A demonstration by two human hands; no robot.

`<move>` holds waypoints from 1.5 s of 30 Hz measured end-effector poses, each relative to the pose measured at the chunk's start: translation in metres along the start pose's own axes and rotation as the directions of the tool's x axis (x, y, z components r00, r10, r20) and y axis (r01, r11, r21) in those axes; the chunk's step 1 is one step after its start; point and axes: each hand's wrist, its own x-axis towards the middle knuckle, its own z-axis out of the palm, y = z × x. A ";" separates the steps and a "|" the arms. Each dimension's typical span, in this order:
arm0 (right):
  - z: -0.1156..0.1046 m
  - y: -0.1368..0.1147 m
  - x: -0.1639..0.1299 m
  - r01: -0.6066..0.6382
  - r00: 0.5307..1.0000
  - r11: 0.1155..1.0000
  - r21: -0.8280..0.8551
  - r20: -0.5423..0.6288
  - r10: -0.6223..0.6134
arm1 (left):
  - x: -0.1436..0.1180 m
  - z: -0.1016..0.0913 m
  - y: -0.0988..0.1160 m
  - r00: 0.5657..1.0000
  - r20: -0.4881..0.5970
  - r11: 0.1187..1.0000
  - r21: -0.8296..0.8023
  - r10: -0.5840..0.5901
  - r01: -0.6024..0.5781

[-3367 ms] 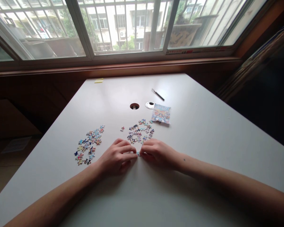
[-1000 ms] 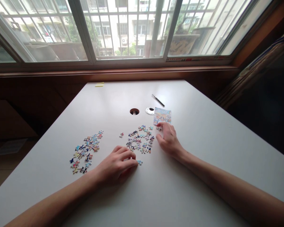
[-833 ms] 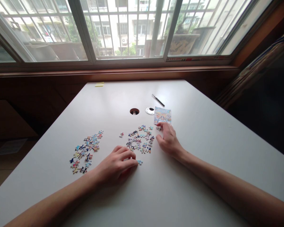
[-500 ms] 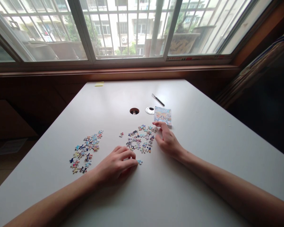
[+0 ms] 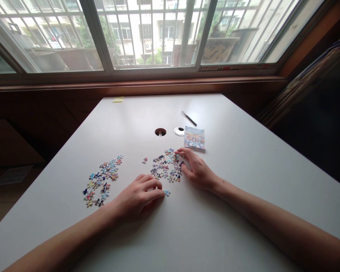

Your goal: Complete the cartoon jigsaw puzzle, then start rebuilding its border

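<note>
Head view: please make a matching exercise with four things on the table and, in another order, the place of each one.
Things:
1 pen
2 picture card
3 left hand
4 right hand

Places:
A at the right edge of the middle pile of pieces
B far side, beyond the round cap
C touching a small joined piece
D right of the round cap

Pairs: 1-B, 2-D, 3-C, 4-A

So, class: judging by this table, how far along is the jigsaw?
Barely begun. Done: loose pieces sit in a left pile and a middle pile. In hand: the left hand rests by a small blue piece; the right hand fingers the middle pile. Left: nearly all joining; picture card lies nearby.
</note>
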 end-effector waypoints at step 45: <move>0.001 0.002 0.000 0.184 0.981 0.948 -0.261 0.102 -0.163 | -0.001 0.001 -0.001 1.000 0.019 1.000 -0.023 -0.011 0.012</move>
